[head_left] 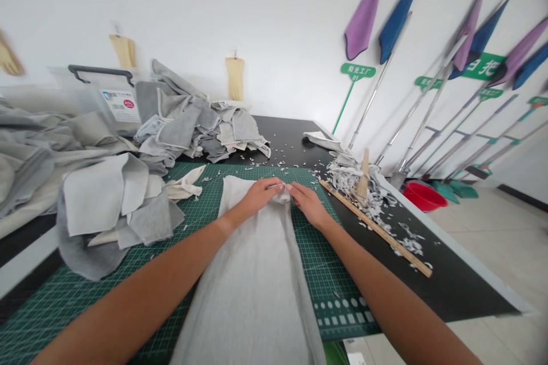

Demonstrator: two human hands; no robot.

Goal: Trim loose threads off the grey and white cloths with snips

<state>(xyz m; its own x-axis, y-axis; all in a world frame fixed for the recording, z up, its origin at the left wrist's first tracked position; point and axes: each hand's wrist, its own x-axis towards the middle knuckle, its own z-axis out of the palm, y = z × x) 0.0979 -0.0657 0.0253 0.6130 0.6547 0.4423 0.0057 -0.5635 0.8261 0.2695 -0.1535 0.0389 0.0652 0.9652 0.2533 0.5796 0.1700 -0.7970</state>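
A long piece of light grey cloth (261,274) lies lengthwise over the green cutting mat (197,205) and hangs toward me past the near edge. At its far right corner, my left hand (264,194) is closed on the cloth, thumb and fingers pinched together. Close beside it, my right hand (303,199) pinches the same corner from the right. The corner is bunched up a little between the two hands. Whether anything small is also held in the fingertips cannot be made out.
Grey cloth pieces (107,199) are heaped on the left, with another pile (188,120) behind by a clear plastic box (115,100). On the right lie a wooden strip (377,228) and white scraps (381,194). A red basin (423,197) and mops stand by the wall.
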